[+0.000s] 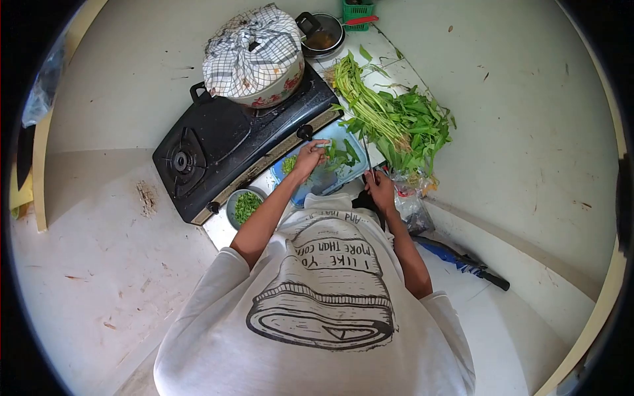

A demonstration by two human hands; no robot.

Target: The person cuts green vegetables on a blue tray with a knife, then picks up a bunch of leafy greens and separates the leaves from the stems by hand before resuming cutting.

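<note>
My right hand [380,189] is closed around the handle of a knife [368,153], whose blade points away from me beside the right edge of a blue tray [362,158]. Over the tray, my left hand [309,160] has its fingers bent and drawn together; whether something small is between them is hard to see. Cut green leaves [345,156] lie in the tray to the right of that hand, and finely chopped greens [288,164] to its left. A large bunch of leafy greens [403,119] with long stems lies beyond the knife.
A black two-burner gas stove [224,142] stands behind the tray, bearing a large pot [274,92] with a checked cloth [247,49] over its lid. A bowl of chopped greens [247,207] sits at the left. A frying pan [323,33] and green basket [358,12] are at the back.
</note>
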